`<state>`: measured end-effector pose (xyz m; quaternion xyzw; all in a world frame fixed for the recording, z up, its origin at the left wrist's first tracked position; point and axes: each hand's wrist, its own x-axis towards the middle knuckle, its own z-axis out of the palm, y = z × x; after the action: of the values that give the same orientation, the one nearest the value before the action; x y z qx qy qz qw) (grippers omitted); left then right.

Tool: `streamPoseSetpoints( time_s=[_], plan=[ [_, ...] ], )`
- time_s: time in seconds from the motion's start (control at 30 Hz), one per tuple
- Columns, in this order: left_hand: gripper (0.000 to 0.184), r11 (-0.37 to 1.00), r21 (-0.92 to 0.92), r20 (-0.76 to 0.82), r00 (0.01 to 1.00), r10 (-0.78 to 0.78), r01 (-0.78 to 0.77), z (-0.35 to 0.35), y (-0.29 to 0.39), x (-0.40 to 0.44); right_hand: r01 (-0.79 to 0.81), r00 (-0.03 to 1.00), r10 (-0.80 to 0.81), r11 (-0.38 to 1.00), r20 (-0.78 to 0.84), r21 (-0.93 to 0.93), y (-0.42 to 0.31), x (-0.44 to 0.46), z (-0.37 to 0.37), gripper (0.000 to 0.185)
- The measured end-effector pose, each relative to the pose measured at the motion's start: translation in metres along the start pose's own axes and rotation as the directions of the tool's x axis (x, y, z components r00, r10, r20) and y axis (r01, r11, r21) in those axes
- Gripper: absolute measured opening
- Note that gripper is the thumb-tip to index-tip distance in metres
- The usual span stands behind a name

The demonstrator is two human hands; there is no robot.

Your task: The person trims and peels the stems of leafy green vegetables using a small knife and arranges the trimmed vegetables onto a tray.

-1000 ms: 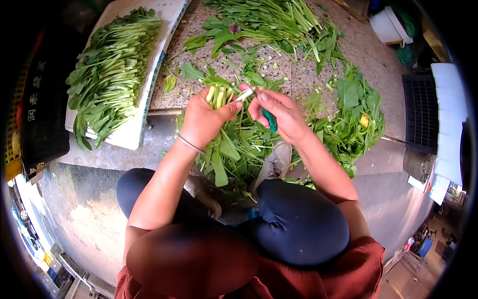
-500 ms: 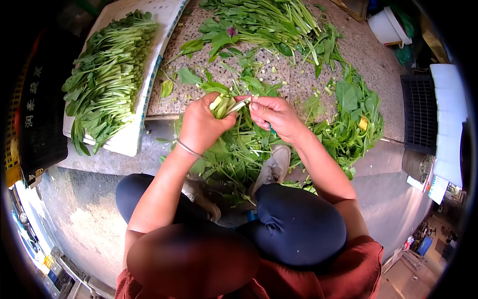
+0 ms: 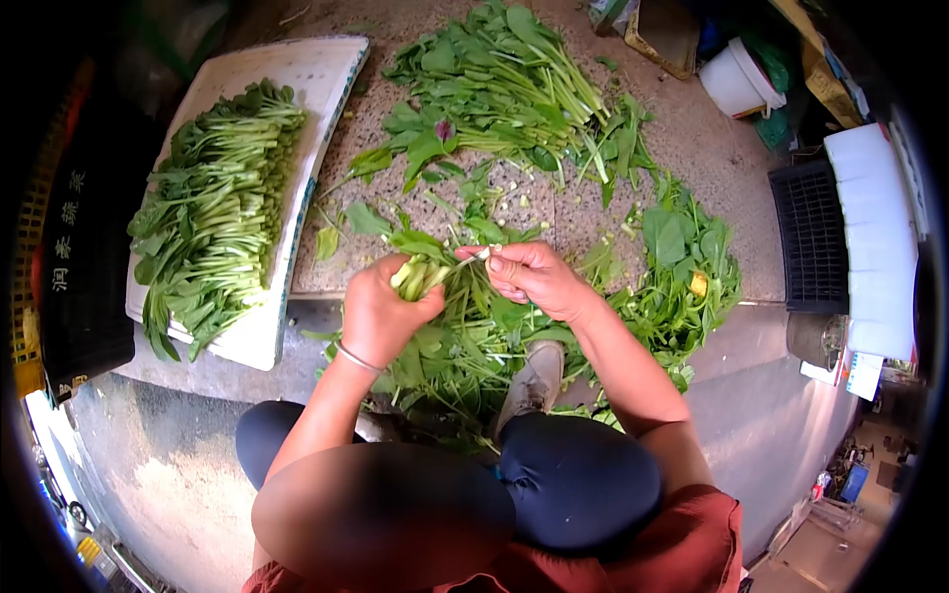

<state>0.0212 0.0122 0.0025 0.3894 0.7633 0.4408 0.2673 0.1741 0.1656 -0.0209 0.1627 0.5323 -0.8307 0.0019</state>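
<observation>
**Left holds the bunch, right works one stem end**

Step in hand, my read: working a single stem of the held bunch. My left hand [image 3: 381, 308] is curled round the bunch of greens [image 3: 420, 276], pale stem ends showing above the fist. My right hand [image 3: 539, 281] pinches the tip of one pale stem [image 3: 469, 260] between thumb and fingertips, just beside the bunch. Other right fingers folded in; can't tell if the palm hides anything.

Both hands are above a leafy heap [image 3: 465, 346], near the front edge of the stone slab [image 3: 712, 128]. Small cut bits [image 3: 524, 201] lie on the slab past my hands. Beyond them, a big pile of greens [image 3: 494, 89]. Loose leaves [image 3: 682, 267] to the right, a yellow piece [image 3: 699, 284] among them. On my left, the white board [image 3: 326, 74] carries a row of greens [image 3: 227, 208], stems mostly facing right.

Next move calls for, I judge: left grip firm but not crushing, right pinch close to the stem end, fingertips kept clear of the leaves.
</observation>
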Motion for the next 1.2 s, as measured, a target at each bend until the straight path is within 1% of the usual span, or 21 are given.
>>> streamPoseSetpoints(
  time_s=[0.07,0.1,0.13,0.2,0.27,0.3,0.37,0.53,0.6,0.67,0.73,0.8,0.87,0.9,0.93,1.0,1.03,1.07,1.13,1.17,1.2],
  plan=[
    [0.022,0.998,-0.017,-0.043,0.997,0.062,-0.063,-0.002,-0.004,0.002,-0.055,0.991,-0.004,0.901,-0.135,-0.430,-0.002,0.007,-0.010,0.038],
    [0.021,0.991,-0.032,-0.100,0.987,0.126,-0.130,-0.001,-0.008,0.004,-0.094,0.971,-0.089,0.713,-0.223,-0.695,-0.011,0.012,-0.014,0.047],
    [0.020,0.980,-0.044,-0.154,0.970,0.187,-0.196,-0.002,-0.010,0.006,-0.086,0.969,-0.104,0.707,-0.223,-0.702,-0.020,0.022,-0.018,0.047],
    [0.019,0.979,-0.067,-0.146,0.973,0.181,-0.192,-0.004,-0.009,0.008,-0.421,0.818,-0.106,0.558,-0.565,-0.715,-0.039,0.049,-0.029,0.055],
    [0.015,0.984,-0.177,-0.007,0.999,-0.038,0.036,-0.004,-0.009,0.006,-0.440,0.780,-0.415,0.170,-0.469,-0.882,-0.016,0.089,-0.081,0.048],
    [0.015,0.984,-0.172,-0.002,0.999,-0.046,0.045,-0.003,-0.007,0.004,-0.440,0.781,-0.407,0.178,-0.473,-0.880,-0.018,0.095,-0.088,0.048],
    [0.014,0.971,-0.235,0.028,0.999,-0.024,0.030,-0.004,0.001,0.005,-0.587,0.751,-0.316,0.083,-0.580,-0.805,-0.018,0.104,-0.096,0.043],
    [0.018,0.974,-0.225,0.000,0.999,-0.032,0.031,-0.009,-0.002,0.005,-0.510,0.778,-0.402,0.044,-0.483,-0.859,-0.013,0.085,-0.089,0.030],
    [0.020,0.971,-0.236,-0.040,0.997,-0.059,0.048,-0.009,-0.003,0.004,-0.411,0.759,-0.512,0.104,-0.403,-0.906,-0.005,0.070,-0.086,0.029],
    [0.022,0.962,-0.260,-0.008,0.996,-0.085,0.080,-0.008,-0.003,0.004,-0.396,0.740,-0.525,0.163,-0.419,-0.904,0.000,0.058,-0.080,0.029],
    [0.024,0.986,-0.158,0.050,0.998,-0.048,0.055,-0.007,0.005,0.003,-0.217,0.784,-0.458,0.431,-0.419,-0.876,-0.003,0.045,-0.068,0.030],
    [0.024,0.983,-0.174,0.078,0.996,-0.048,0.061,-0.004,0.004,0.002,-0.188,0.791,-0.485,0.386,-0.372,-0.903,0.004,0.040,-0.069,0.028],
    [0.024,0.999,0.054,0.084,0.996,0.003,-0.008,-0.002,0.003,0.000,-0.103,0.884,-0.247,0.726,-0.397,-0.680,0.001,0.037,-0.067,0.027],
    [0.025,0.991,0.135,0.088,0.996,0.015,-0.027,-0.002,0.001,0.000,-0.132,0.811,-0.283,0.765,-0.512,-0.631,0.005,0.038,-0.068,0.025],
    [0.025,0.991,0.135,0.089,0.996,0.007,-0.019,-0.003,0.001,0.000,-0.135,0.814,-0.275,0.767,-0.511,-0.628,0.007,0.036,-0.074,0.025],
    [0.026,0.974,0.225,0.082,0.997,0.001,-0.020,-0.004,0.001,-0.001,-0.395,0.674,-0.375,0.545,-0.637,-0.739,0.006,0.028,-0.093,0.020],
    [0.028,0.973,0.227,0.066,0.998,0.019,-0.034,-0.003,-0.002,-0.001,-0.547,0.733,-0.065,0.536,-0.677,-0.643,-0.014,0.018,-0.083,0.018],
    [0.028,0.973,0.228,0.067,0.998,0.018,-0.033,-0.003,-0.003,-0.001,-0.547,0.733,-0.064,0.537,-0.677,-0.643,-0.023,0.014,-0.077,0.018],
    [0.029,0.981,0.188,0.062,0.998,0.032,-0.044,-0.001,-0.005,-0.001,-0.565,0.821,0.227,0.458,-0.525,-0.686,-0.032,0.005,-0.073,0.025],
    [0.029,0.982,0.185,0.067,0.997,0.032,-0.044,0.001,-0.004,-0.001,-0.570,0.817,0.230,0.457,-0.529,-0.683,-0.025,0.008,-0.075,0.025],
    [0.029,0.973,0.218,0.071,0.996,0.056,-0.070,0.004,-0.004,-0.001,-0.446,0.834,-0.026,0.558,-0.552,-0.700,-0.011,0.017,-0.078,0.027]
  ],
)
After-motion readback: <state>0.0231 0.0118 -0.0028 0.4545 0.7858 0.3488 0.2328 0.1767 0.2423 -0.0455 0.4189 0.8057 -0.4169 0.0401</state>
